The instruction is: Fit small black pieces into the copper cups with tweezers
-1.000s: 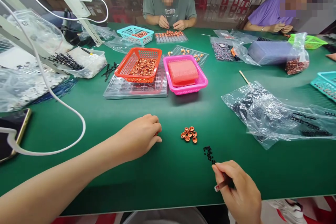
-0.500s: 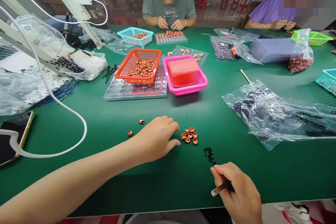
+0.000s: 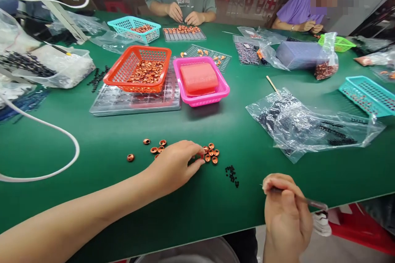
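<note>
My left hand (image 3: 173, 164) reaches across the green table with thumb and forefinger closed round a small copper-coloured cup (image 3: 201, 156) at the edge of a cluster of cups (image 3: 211, 153). More copper-coloured cups (image 3: 162, 142) lie just behind that hand, some partly hidden by it. My right hand (image 3: 286, 209), near the table's front edge, is closed round a slim pen-like tool (image 3: 311, 203); its exact kind is unclear. Between the hands lies a small pile of black bits (image 3: 232, 176), touched by neither.
An orange basket (image 3: 112, 76) of copper-coloured pieces stands on clear compartment trays (image 3: 105, 104). Beside it is a pink basket (image 3: 203, 100) holding a red block. A plastic bag of black parts (image 3: 296, 119) lies at right. A white cable (image 3: 74, 144) loops at left. Two people work across the table.
My right hand has moved right, off the black bits, and turned with the tool. My left fingers have closed at the copper-coloured cups. More cups show behind the left hand. The view has shifted.
</note>
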